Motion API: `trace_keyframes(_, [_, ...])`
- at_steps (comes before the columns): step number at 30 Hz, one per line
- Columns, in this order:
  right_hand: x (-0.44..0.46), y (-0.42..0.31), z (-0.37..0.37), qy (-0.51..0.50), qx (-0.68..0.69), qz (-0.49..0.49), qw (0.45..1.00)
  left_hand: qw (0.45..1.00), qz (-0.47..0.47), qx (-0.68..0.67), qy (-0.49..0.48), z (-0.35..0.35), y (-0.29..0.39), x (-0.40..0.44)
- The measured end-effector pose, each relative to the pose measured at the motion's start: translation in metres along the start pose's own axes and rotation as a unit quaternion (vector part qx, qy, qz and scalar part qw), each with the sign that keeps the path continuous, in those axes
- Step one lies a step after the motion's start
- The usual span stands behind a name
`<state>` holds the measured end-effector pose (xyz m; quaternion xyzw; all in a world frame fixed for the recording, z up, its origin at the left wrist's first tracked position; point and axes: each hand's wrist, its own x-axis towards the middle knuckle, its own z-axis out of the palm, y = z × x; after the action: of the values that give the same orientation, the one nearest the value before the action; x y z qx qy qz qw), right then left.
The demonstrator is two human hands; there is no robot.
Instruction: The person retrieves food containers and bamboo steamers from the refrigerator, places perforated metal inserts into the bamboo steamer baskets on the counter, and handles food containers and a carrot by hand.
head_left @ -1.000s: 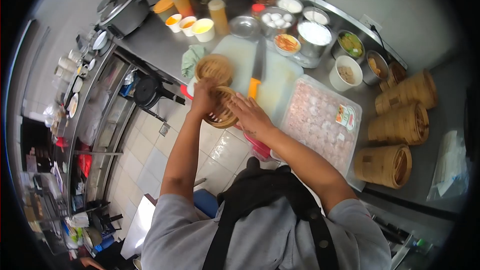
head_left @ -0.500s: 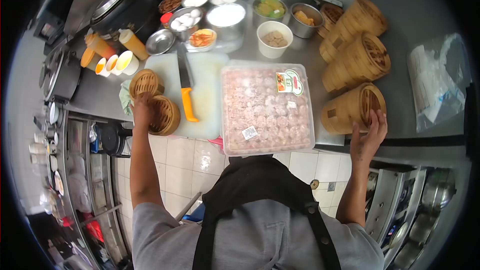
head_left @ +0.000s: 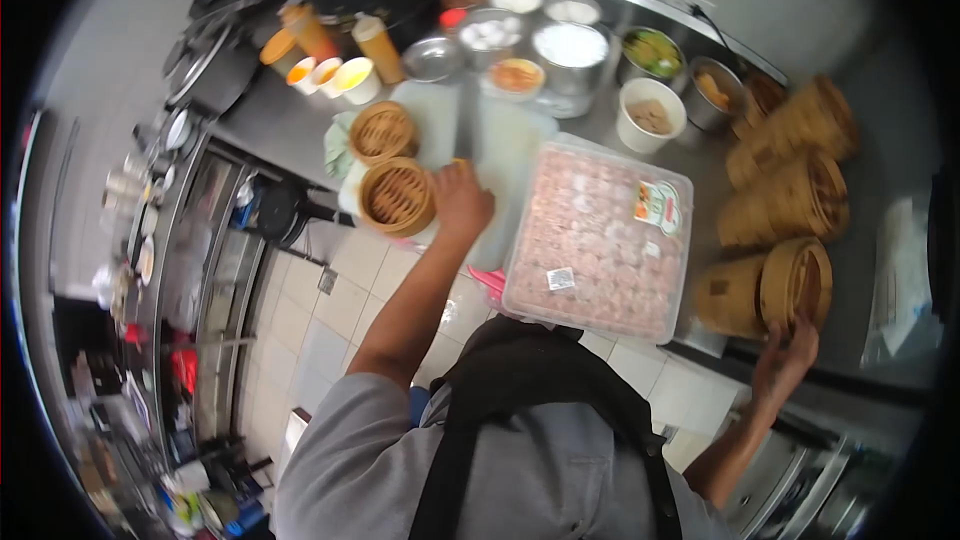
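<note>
My left hand [head_left: 462,202] is closed around the orange handle of the knife [head_left: 467,128], whose blurred blade points away across the cutting board [head_left: 515,130]. Beside that hand sit two round bamboo steamers, a nearer one [head_left: 397,198] and a farther one [head_left: 384,132]. At the right, my right hand [head_left: 785,360] grips the near rim of a bamboo steamer basket [head_left: 797,285], which sits slightly apart from the rest of its stack [head_left: 730,297]. A clear plastic box of pinkish pieces [head_left: 600,240] lies between my hands.
Two more steamer stacks [head_left: 785,200] lie behind the right hand. Bowls of ingredients [head_left: 570,45] line the back, beside sauce bottles [head_left: 377,45] and small cups [head_left: 357,80]. A green cloth [head_left: 338,145] lies left of the steamers. A plastic bag [head_left: 900,280] is at far right.
My left hand has left the nearer steamer and closed on the knife handle. My right hand has pulled a basket slightly away from its stack. The camera view has turned.
</note>
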<state>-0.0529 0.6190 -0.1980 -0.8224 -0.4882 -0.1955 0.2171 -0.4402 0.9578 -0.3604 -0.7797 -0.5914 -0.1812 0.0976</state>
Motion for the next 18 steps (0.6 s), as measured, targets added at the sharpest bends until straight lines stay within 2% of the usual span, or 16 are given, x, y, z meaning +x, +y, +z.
trace_keyframes(1, [0.005, -0.01, -0.008, -0.001, 0.01, -0.006, 1.0, 1.0, -0.015, 0.008, 0.006, 0.003, 0.004, -0.002])
trace_keyframes(3, [0.016, -0.03, -0.025, -0.017, 0.048, -0.009, 0.999, 0.993, -0.056, -0.011, -0.105, 0.005, 0.011, -0.001])
trace_keyframes(4, [0.02, -0.037, -0.028, -0.015, 0.053, -0.018, 0.998, 0.993, -0.066, -0.009, -0.1, 0.006, 0.012, 0.0])
trace_keyframes(6, [0.027, -0.047, -0.03, -0.033, 0.186, -0.023, 0.982, 0.987, -0.091, -0.008, -0.13, 0.004, 0.015, 0.002])
trace_keyframes(9, [0.04, -0.074, -0.023, -0.063, 0.251, -0.064, 0.964, 0.98, -0.161, -0.05, -0.107, 0.001, 0.013, 0.005])
trace_keyframes(12, [0.05, -0.099, -0.009, -0.095, 0.28, -0.097, 0.951, 0.976, -0.183, -0.072, -0.092, 0.009, 0.007, 0.008])
trace_keyframes(14, [0.054, -0.123, -0.001, -0.115, 0.241, -0.162, 0.95, 0.975, -0.182, -0.092, -0.092, 0.015, 0.006, 0.01])
trace_keyframes(16, [0.052, -0.145, 0.019, -0.118, 0.28, -0.16, 0.939, 0.974, -0.176, -0.112, -0.088, 0.016, 0.008, 0.013])
trace_keyframes(18, [0.054, -0.181, 0.028, -0.161, 0.333, -0.178, 0.912, 0.941, -0.153, -0.267, -0.14, 0.004, 0.008, 0.019])
